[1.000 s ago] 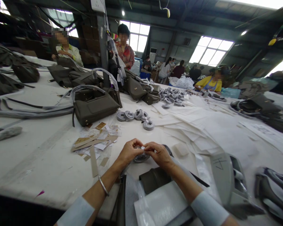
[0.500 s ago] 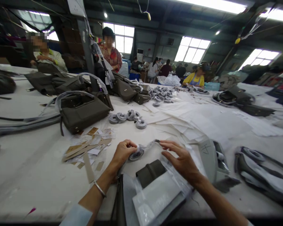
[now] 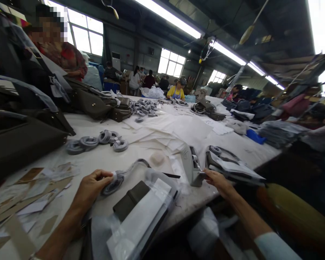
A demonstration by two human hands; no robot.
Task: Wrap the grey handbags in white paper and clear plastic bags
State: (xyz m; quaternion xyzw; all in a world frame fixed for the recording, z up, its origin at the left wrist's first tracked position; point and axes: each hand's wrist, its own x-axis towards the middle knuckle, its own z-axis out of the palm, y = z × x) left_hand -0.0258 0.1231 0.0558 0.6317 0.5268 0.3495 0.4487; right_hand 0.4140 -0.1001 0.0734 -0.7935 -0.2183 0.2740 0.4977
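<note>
My left hand [image 3: 90,188] is closed on a grey strap coil [image 3: 113,185] in clear wrap, pinching it at a white band. The coil's loose end [image 3: 141,161] arches right and ends in a dark flat tip on the table. My right hand [image 3: 220,183] reaches to the front of a grey tape dispenser [image 3: 187,165], with thumb and fingers pinched at the tape by its cutting edge. Below the coil lies a dark olive bag [image 3: 131,200], partly covered by a white sheet and clear plastic.
Several wrapped coils [image 3: 89,143] lie beyond my left hand. Card and paper scraps [image 3: 29,206] are at left, olive bags [image 3: 24,139] behind them. Another bag [image 3: 230,164] sits right of the dispenser near the table edge. A co-worker [image 3: 65,54] stands across the table.
My view has turned right. My right hand has left the strap's loose end and moved right to the tape dispenser. My left hand still holds the coil.
</note>
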